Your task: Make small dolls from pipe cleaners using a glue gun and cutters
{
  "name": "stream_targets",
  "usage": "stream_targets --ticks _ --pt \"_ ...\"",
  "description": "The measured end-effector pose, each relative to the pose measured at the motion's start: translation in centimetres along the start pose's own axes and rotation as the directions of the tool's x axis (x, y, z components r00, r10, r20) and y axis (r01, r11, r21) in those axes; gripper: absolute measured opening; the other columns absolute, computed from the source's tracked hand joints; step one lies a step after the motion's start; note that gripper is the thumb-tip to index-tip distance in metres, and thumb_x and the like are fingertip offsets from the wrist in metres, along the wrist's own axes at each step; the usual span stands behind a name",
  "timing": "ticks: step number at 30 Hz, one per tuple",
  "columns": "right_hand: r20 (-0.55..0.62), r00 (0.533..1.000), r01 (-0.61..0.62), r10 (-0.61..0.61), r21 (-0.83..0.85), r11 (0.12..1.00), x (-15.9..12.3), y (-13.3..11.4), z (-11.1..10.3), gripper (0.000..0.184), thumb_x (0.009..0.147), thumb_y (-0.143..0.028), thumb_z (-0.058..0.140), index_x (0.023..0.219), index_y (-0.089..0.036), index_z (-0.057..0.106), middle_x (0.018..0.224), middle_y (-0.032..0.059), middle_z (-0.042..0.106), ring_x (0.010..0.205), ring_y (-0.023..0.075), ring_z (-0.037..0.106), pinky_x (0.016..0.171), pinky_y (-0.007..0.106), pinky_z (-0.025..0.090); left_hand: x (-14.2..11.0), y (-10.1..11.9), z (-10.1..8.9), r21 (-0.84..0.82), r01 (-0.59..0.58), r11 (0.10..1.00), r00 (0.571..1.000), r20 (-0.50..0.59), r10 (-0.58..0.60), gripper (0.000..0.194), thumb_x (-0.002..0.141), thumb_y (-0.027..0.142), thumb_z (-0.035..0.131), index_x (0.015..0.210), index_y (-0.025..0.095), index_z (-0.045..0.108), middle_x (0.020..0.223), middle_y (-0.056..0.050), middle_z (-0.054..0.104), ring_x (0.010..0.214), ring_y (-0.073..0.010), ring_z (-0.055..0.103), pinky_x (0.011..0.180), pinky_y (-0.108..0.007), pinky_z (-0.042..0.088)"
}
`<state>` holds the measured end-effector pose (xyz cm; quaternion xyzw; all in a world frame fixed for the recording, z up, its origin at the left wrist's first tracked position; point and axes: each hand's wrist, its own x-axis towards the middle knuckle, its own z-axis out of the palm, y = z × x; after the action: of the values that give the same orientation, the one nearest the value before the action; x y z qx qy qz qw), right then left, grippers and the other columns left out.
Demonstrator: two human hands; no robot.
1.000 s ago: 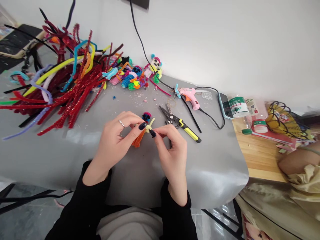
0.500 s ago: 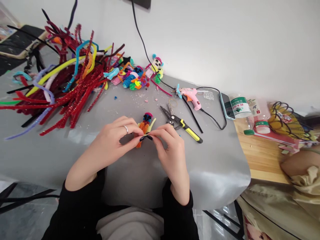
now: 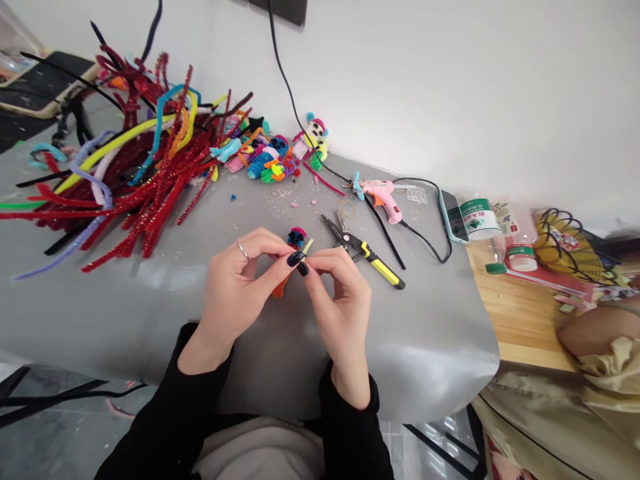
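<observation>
My left hand (image 3: 237,283) and my right hand (image 3: 343,293) meet at their fingertips in a close pinch, dark-nailed thumbs side by side. A short pale yellow-green pipe cleaner (image 3: 309,245) sticks up from behind the pinched fingers; the rest of it is hidden. Just beyond lies a small pipe-cleaner doll on the table, with a blue and pink head (image 3: 297,235) and an orange body (image 3: 280,288), mostly covered by my left fingers. Right of my right hand rest yellow-and-black wire-cutting pliers (image 3: 367,253), their jaws pointing away to the left.
A big heap of pipe cleaners (image 3: 150,167) fills the left of the grey table (image 3: 425,333). Finished dolls (image 3: 270,157) lie at the back. A pink glue gun (image 3: 381,193) with its cord and a phone (image 3: 454,217) sit right, near bottles (image 3: 479,217). Another person's arm (image 3: 595,333) is far right.
My thumbs have tilted upward and overlap more closely, and my left forearm has drawn inward. My fingertips sit slightly higher, covering more of the doll.
</observation>
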<state>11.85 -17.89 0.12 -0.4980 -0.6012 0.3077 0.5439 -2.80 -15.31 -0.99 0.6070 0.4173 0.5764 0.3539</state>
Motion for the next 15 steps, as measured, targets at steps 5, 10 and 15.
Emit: stream_targets --ticks 5,10,15 --pt "-0.019 1.000 -0.015 0.014 -0.084 0.996 0.0 0.6 -0.6 0.015 0.104 -0.020 0.061 0.094 -0.022 0.071 0.090 0.0019 0.072 0.084 0.0156 0.066 0.077 0.030 0.054 0.5 0.2 -0.6 0.123 0.059 0.991 0.987 0.140 -0.076 0.013 0.103 0.025 0.063 0.095 0.023 0.074 0.091 -0.003 0.075 0.083 -0.0183 0.069 0.078 -0.032 0.057" --pt "0.070 0.997 0.039 -0.023 -0.246 0.968 -0.1 0.9 -1.4 0.020 0.104 -0.015 0.057 0.097 -0.023 0.074 0.094 0.0039 0.071 0.088 0.0176 0.066 0.078 0.032 0.053 0.8 0.3 -2.1 0.326 -0.047 0.944 0.974 0.225 -0.029 0.016 0.103 0.027 0.061 0.097 0.023 0.076 0.096 -0.004 0.076 0.089 -0.0191 0.071 0.078 -0.030 0.056" --pt "0.137 0.990 0.082 -0.042 -0.308 0.948 -0.2 1.3 -1.5 0.024 0.105 -0.016 0.057 0.101 -0.025 0.079 0.094 0.0043 0.072 0.087 0.0179 0.067 0.078 0.032 0.054 1.0 -0.1 -2.8 0.395 -0.093 0.914 0.944 0.326 -0.045 0.018 0.101 0.030 0.062 0.093 0.023 0.077 0.092 -0.003 0.076 0.088 -0.0200 0.070 0.079 -0.031 0.055"
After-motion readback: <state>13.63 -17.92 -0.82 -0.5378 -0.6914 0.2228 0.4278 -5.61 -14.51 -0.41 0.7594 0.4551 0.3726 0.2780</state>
